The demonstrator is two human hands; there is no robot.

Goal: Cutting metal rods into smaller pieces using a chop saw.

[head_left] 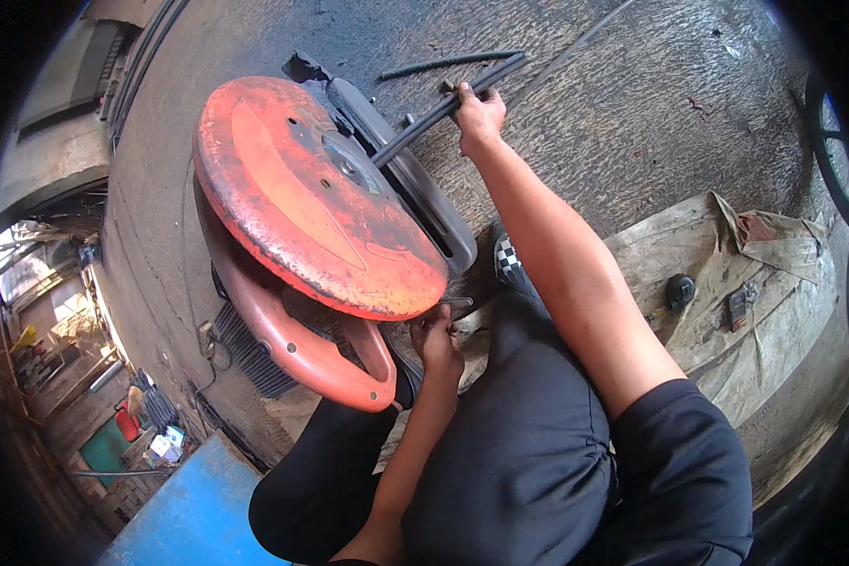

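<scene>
Here we are, looking down on a worn orange machine [297, 212] that sits left of centre, its broad disc tipped toward us, with a looped orange handle [297, 349] at the near side. Out at the far side, our right hand [479, 115] has its fingers curled closed on a dark hose [423, 121], just short of the sharp bend at its far end. Down at the near right of the disc, our left hand [439, 341] is tucked right beside the rim, thumb up next to a small dark metal piece [458, 302]; most of those fingers are hidden, so we can't tell whether they're clamped on anything.

How will it handle? We'd judge the machine heavy and rigid, tough rather than fragile, and that scuffed, grimy rim could be slippery. The looped handle looks the safest hold for its weight. The hose looks light, fairly stiff, likely springy at the fold; we'd grip it near the bend, as our right hand does.

Any writing? None that we can read on the disc, just a paler curved band among the scrapes. Over at the near left, the white packages [168, 443] are too small to make out.
</scene>
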